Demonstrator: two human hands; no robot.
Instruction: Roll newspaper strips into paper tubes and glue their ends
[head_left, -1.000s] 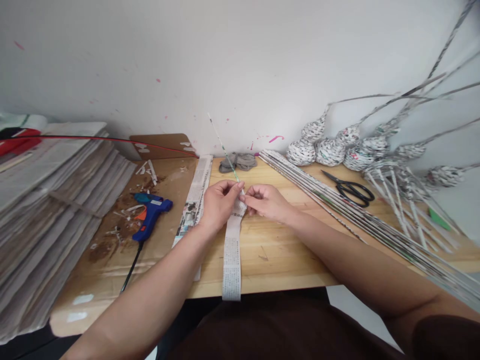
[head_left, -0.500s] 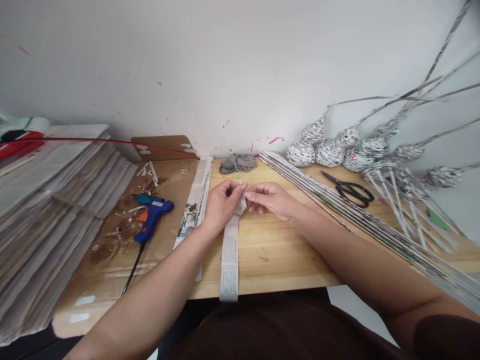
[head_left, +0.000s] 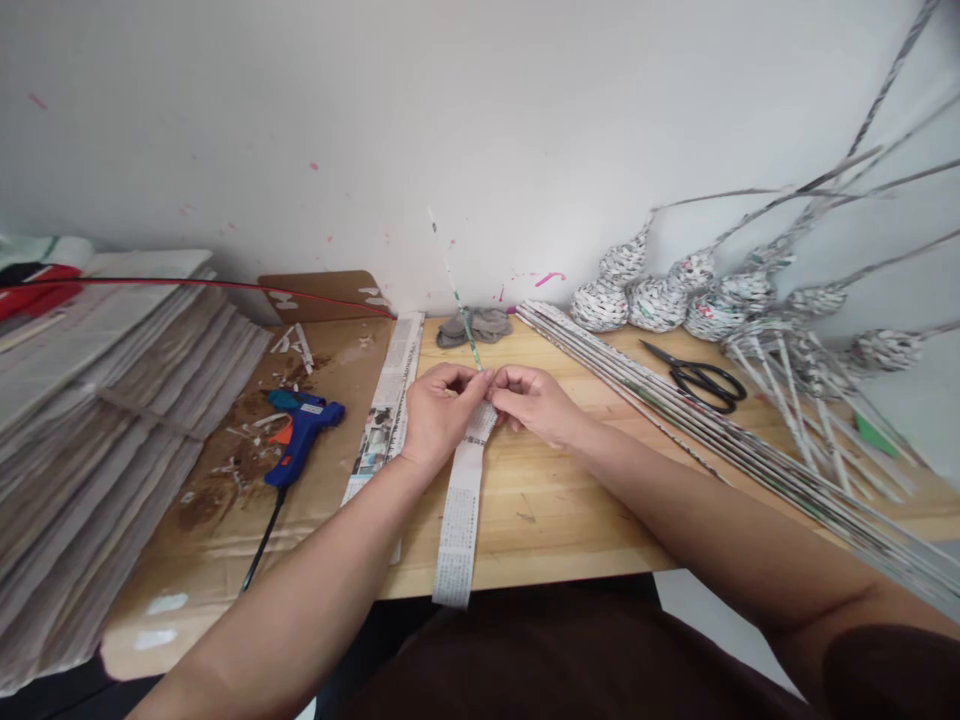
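Between my two hands, over the middle of the wooden table, is a newspaper strip. Its upper end narrows into a thin rolled paper tube that points up and away toward the wall. My left hand pinches the paper where the tube meets the flat strip. Close against it, my right hand pinches the same strip from the right side. The strip's flat lower end hangs over the table's front edge. My fingers partly cover the spot where the paper is rolled.
On the left, a blue glue gun lies on cardboard beside a tall newspaper stack. Flat newspaper strips lie nearer. To the right are rolled paper tubes, black scissors and several woven paper gourds. Grey cloth sits behind.
The rolled tube extends further up and to the left. Both hands remain at the strip, the right fingers slightly shifted, and the strip's lower end has swung a little left.
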